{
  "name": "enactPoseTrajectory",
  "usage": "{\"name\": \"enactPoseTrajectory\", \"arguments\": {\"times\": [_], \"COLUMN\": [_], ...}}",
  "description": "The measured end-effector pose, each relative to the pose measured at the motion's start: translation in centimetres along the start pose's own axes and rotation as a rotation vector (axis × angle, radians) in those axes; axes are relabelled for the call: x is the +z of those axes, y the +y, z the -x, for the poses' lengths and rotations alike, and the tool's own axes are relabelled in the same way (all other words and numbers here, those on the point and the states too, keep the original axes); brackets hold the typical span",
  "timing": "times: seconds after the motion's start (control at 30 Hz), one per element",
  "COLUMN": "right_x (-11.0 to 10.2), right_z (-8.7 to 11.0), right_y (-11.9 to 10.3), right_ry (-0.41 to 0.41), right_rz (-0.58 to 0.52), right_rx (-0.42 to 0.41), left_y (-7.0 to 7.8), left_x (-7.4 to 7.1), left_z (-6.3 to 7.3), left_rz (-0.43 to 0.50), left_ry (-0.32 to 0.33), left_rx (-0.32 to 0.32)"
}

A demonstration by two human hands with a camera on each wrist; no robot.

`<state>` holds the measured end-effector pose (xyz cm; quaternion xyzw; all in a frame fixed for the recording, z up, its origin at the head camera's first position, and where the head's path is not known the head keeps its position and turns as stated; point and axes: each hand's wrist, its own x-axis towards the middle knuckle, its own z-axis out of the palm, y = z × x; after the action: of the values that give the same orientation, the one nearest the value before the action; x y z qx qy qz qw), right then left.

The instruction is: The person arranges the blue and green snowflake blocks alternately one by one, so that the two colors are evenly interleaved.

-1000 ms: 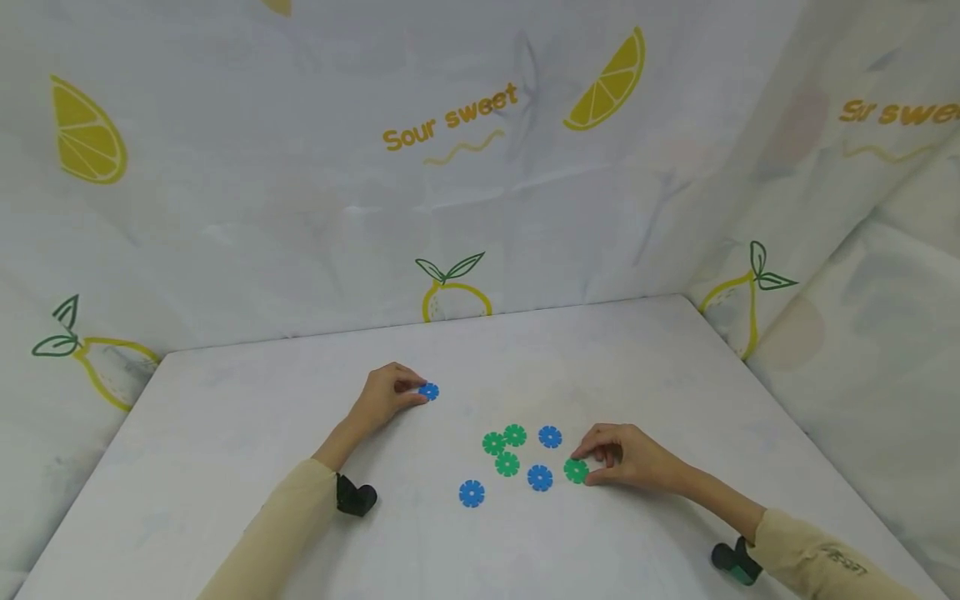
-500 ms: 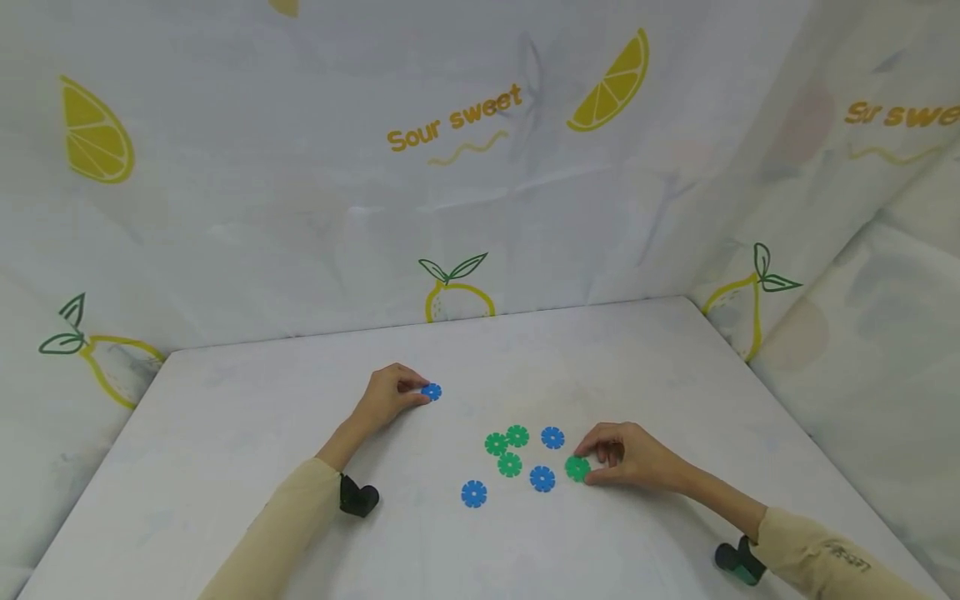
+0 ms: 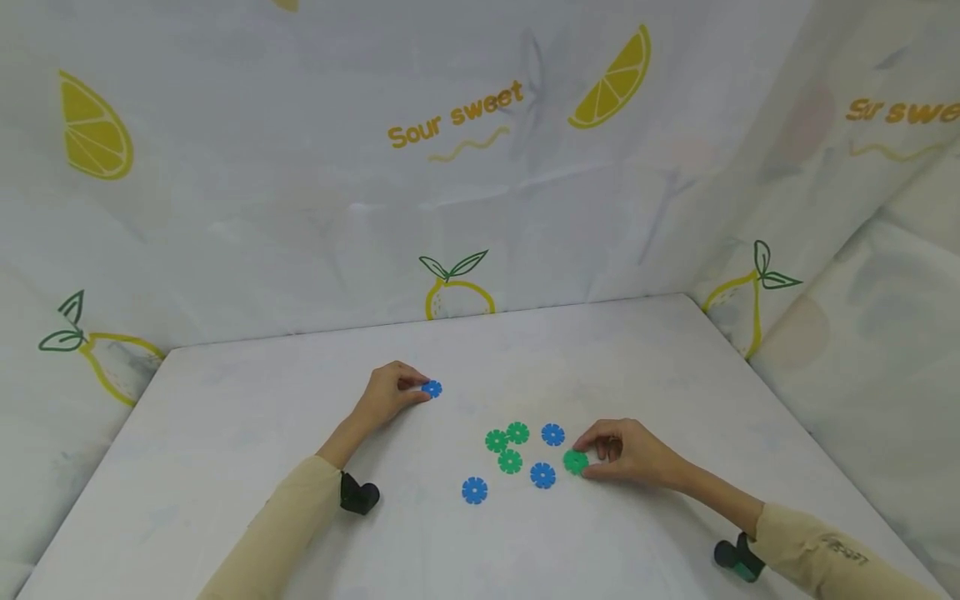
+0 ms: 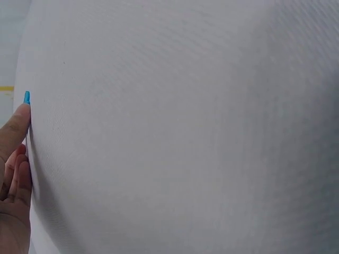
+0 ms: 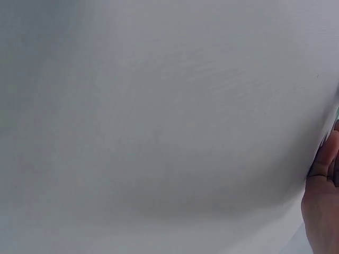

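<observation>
Currently L hand [image 3: 387, 396] pinches a blue disc [image 3: 433, 389], thumb + fingertips clamped on rim, out twd back edge of white table [image 3: 585, 350], left of ctr. L wrist view: same disc edge-on at fingertip. R hand [image 3: 628, 454] has thumb + fingertip on rim of a green disc [image 3: 575, 462], pinched; farther from back edge, right of ctr. R wrist view gives only part of that hand; grip can't be told there. Btwn hands, flat on table: three loose green discs [image 3: 510, 462], clustered; rear pair touching or nearly, can't tell. Two loose blue discs [image 3: 543, 475] just left of R-hand disc, well apart from table's right edge. Lone blue disc [image 3: 475, 491] lies farthest from back edge.
</observation>
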<state>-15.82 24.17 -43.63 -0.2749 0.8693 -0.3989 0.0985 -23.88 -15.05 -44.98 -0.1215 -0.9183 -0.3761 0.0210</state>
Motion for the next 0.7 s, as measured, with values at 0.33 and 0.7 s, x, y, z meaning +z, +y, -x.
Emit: {"name": "enactPoseTrajectory", "arguments": {"times": [0.33, 0.7], "right_x": [-0.7, -1.3], "right_z": [-0.2, -0.9], "right_y": [-0.7, -2.1], "right_ry": [0.076, 0.217], "right_rz": [0.011, -0.078], "right_rx": [0.097, 0.221], "left_y": [0.2, 0.0], "left_x": [0.2, 0.1], "left_z": [-0.1, 0.0], "left_rz": [0.006, 0.007], "left_ry": [0.001, 0.009], "left_rx": [-0.012, -0.006]}}
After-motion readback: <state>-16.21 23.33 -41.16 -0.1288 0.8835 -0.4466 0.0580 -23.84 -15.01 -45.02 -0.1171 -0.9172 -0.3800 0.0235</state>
